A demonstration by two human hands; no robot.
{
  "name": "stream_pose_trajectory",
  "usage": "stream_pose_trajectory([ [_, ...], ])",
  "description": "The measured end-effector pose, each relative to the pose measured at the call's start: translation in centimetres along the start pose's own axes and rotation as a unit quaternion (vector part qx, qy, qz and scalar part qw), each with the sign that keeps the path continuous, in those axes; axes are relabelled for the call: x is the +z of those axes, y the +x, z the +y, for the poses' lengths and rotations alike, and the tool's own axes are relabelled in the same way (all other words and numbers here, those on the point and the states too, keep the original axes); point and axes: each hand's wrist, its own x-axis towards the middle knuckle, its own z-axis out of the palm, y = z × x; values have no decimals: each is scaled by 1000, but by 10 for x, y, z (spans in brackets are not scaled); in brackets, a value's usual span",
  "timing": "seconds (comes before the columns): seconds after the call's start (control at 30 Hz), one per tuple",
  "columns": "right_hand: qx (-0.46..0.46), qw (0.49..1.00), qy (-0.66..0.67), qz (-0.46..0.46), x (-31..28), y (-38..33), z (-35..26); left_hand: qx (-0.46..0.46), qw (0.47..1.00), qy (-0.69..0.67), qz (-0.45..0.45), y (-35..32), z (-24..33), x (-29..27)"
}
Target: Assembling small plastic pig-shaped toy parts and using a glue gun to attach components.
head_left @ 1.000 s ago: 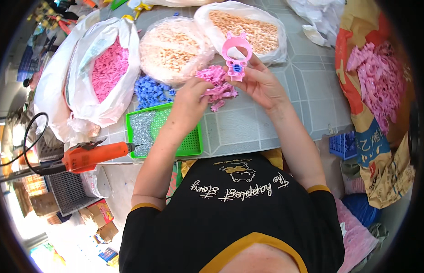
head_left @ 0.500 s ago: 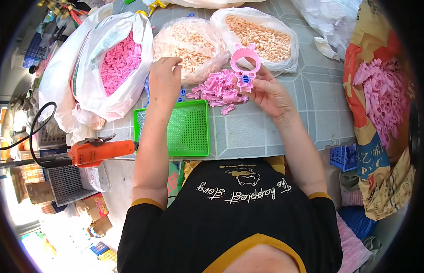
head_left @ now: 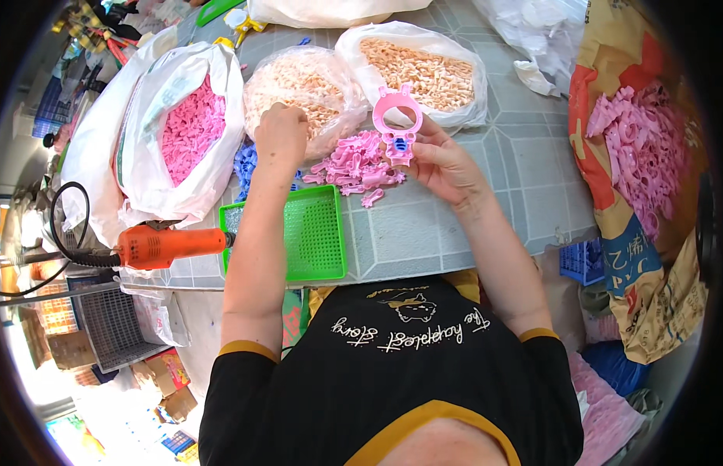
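Note:
My right hand pinches a pink plastic frame by its lower right side. The frame has a large round opening, two small ears on top and a little body with a blue insert. My left hand is over the left part of a clear bag of pale peach pieces. Its fingers are bent in together, and anything between them is hidden. Below the frame lies a loose heap of small pink plastic parts. Blue parts are partly covered by my left forearm.
A green mesh tray sits at the near table edge, beside an orange power tool. White bags of pink pieces and peach pieces stand farther back. At right is a large sack of pink parts.
The view has shifted slightly. My left hand's fingers have curled in more over the bag of peach pieces. My right hand still holds up the pink frame.

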Motion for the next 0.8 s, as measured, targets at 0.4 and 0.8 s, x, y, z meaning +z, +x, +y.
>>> stream_pose_trajectory([
  [0.4, 8, 1000, 24, -15, 3, 2, 0, 83, 996, -12, 15, 3, 0, 10],
  [0.8, 6, 1000, 6, -29, 10, 1, -1, 61, 977, -193, 67, -10, 5, -14],
])
